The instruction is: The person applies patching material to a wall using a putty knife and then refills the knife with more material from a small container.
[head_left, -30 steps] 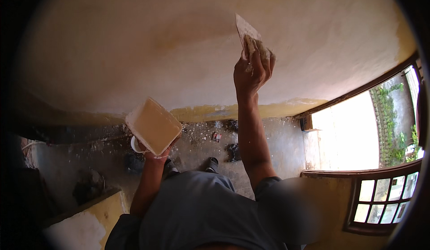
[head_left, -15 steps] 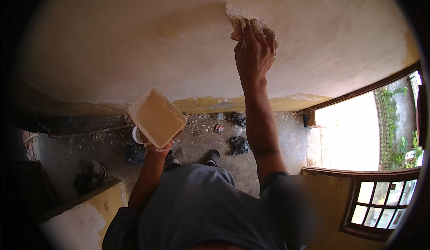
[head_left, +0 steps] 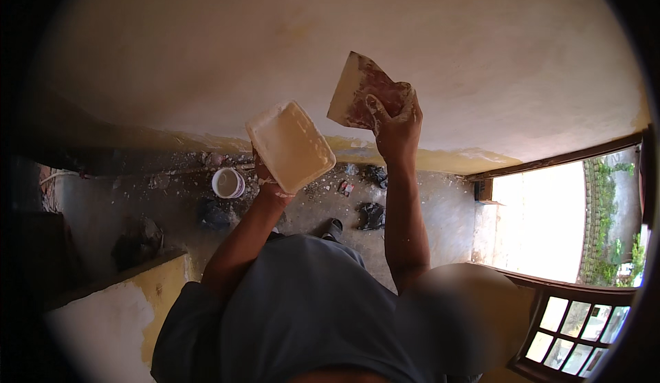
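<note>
My left hand (head_left: 273,185) is closed round the underside of a shallow rectangular tray (head_left: 291,146), tilted so its inside faces me. A pale, creamy coating covers the tray's inside and rim. To the right and a bit higher, my right hand (head_left: 397,123) grips a flat putty knife (head_left: 363,89) with a wide blade. Pale paste lies along the blade's left edge, and reddish-brown patches show nearer my fingers. My thumb presses on the near face; the other fingers are partly hidden behind it. Beyond both hands is the pale plastered wall (head_left: 206,60).
A white bucket (head_left: 228,183) stands on the concrete floor (head_left: 440,208) below my left hand. Black plastic bags (head_left: 371,215) and pale debris lie along the wall's foot. At the right are a bright doorway (head_left: 533,218) and a paned window (head_left: 574,331).
My right hand has come down off the wall with the putty knife, its blade now turned to show its face. My left hand has raised the tray and moved it right, closer to the knife.
</note>
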`<state>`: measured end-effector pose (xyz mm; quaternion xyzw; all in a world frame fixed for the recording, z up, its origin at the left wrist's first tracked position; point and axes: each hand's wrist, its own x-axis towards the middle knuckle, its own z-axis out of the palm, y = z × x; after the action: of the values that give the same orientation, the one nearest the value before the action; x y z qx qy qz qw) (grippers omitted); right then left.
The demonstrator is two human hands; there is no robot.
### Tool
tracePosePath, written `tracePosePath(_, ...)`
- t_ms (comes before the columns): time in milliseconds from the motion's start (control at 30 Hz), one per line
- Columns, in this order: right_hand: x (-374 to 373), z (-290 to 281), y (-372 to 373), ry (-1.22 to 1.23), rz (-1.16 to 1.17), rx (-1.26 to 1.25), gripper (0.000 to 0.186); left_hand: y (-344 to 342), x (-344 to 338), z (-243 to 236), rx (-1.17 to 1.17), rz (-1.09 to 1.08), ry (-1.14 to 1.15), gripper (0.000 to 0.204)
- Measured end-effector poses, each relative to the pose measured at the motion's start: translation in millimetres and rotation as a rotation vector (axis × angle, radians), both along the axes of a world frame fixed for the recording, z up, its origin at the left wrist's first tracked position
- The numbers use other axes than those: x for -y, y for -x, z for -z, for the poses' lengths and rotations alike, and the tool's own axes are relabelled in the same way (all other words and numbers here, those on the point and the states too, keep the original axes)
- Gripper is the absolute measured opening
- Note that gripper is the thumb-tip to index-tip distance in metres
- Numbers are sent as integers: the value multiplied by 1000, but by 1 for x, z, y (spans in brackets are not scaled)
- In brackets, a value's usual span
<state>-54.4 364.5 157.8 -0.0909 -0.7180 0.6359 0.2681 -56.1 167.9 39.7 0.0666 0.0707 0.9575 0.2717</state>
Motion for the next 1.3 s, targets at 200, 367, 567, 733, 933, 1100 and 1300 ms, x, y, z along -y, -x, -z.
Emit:
tracePosePath(200,37,4,2,-620,-318,484,37,2,-37,-21,57,112,-4,73)
tracePosePath(367,40,18,0,-703,-311,524,42,1,-45,-2,78,118,-146,66)
tracePosePath(567,44,16,-12,-736,-216,560,41,-1,-53,-2,210,119,-20,63)
tracePosePath(733,3,78,-3,-801,-324,187,33,-7,-60,-5,99,216,-18,64)
tracePosePath(933,2,72,-11,-539,-206,318,26,-5,-73,-6,217,154,140,68)
tracePosePath(1100,-38,53,-11,-252,-293,375,23,-4,-74,-18,153,267,109,68)
tracePosePath(1300,-79,44,-20,-53,-180,493,23,-5,-91,-41,28,291,73,73)
